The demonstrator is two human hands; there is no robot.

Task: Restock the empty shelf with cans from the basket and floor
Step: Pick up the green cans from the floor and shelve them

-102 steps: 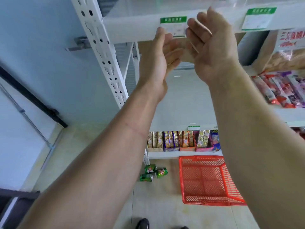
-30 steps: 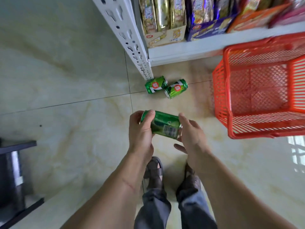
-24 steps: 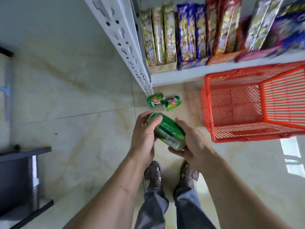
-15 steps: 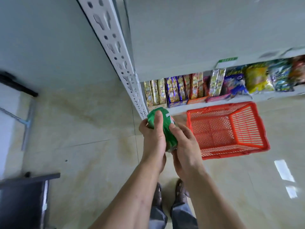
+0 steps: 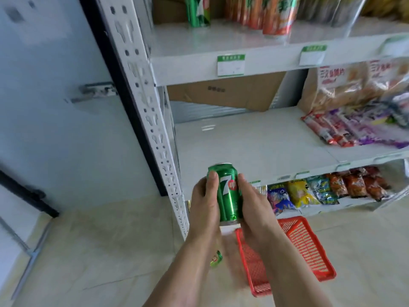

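A green 7up can (image 5: 228, 193) stands upright between my two hands, held in front of the white shelving unit. My left hand (image 5: 204, 204) grips its left side and my right hand (image 5: 254, 204) grips its right side. Behind the can lies a bare white shelf board (image 5: 243, 142). The shelf above (image 5: 199, 43) carries another green can (image 5: 198, 11) and several orange cans (image 5: 276, 14). On the floor, part of a green can (image 5: 216, 259) shows between my forearms. The red basket (image 5: 309, 247) sits on the floor to the right, and I see no cans in it.
A perforated white upright (image 5: 150, 111) runs down the shelving's left edge. Snack packets (image 5: 354, 127) lie at the right of the bare shelf, with more packets (image 5: 321, 191) on the shelf below. A cardboard box (image 5: 225, 91) stands at the back. Pale wall at left.
Both hands picked a green can off the floor, turned it upright and lifted it to shelf height. My view rose from the floor to the shelves.
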